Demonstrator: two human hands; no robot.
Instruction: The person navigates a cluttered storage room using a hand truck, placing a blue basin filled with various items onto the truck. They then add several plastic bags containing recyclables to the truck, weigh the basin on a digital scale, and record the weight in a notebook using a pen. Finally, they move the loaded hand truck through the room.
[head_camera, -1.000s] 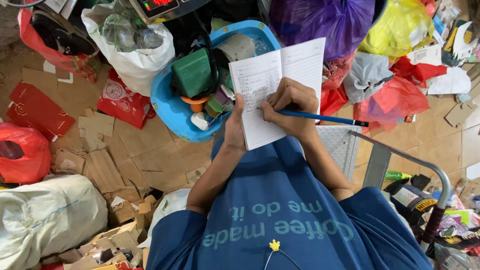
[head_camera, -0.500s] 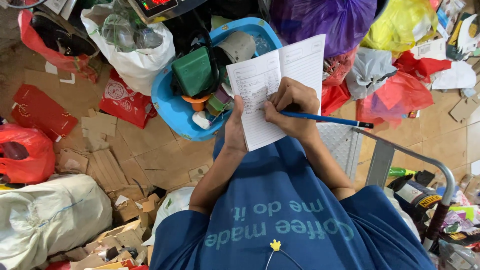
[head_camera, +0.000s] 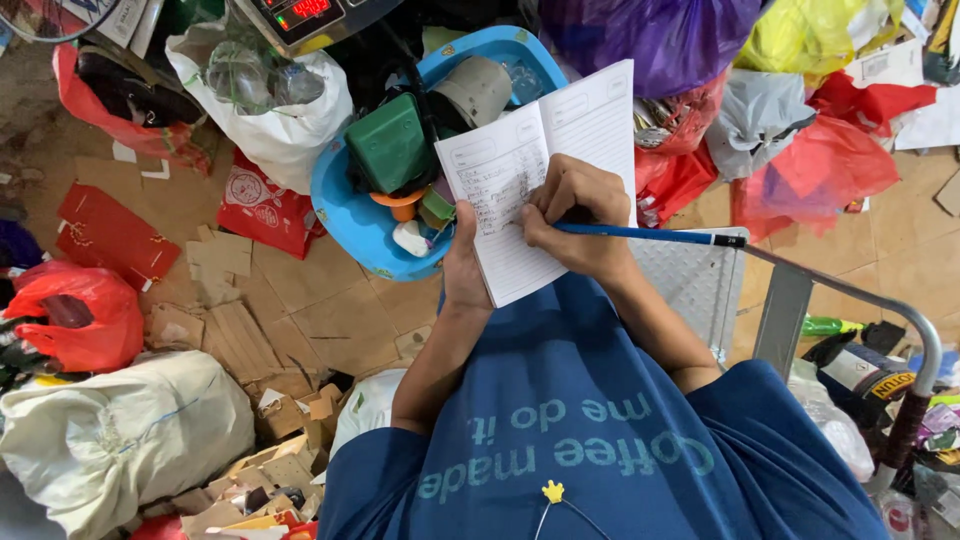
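Blue pencil (head_camera: 640, 235) writing in an open lined notebook (head_camera: 545, 170).

Fingers of the right hand (head_camera: 575, 215) are pinching the pencil near its tip, which is pressing on the left page just below the handwritten lines; the shaft is lying almost level, its long axis running out to the person's right, back end over the grey metal platform (head_camera: 690, 285). The left hand (head_camera: 465, 265) is gripping the notebook's lower left edge from underneath, thumb up along the page margin, holding it tilted in front of the blue shirt (head_camera: 590, 440). Both hands are touching the notebook; the right one is nearer the writing. Behind it sits a blue plastic basin (head_camera: 350, 215) of odds and ends.
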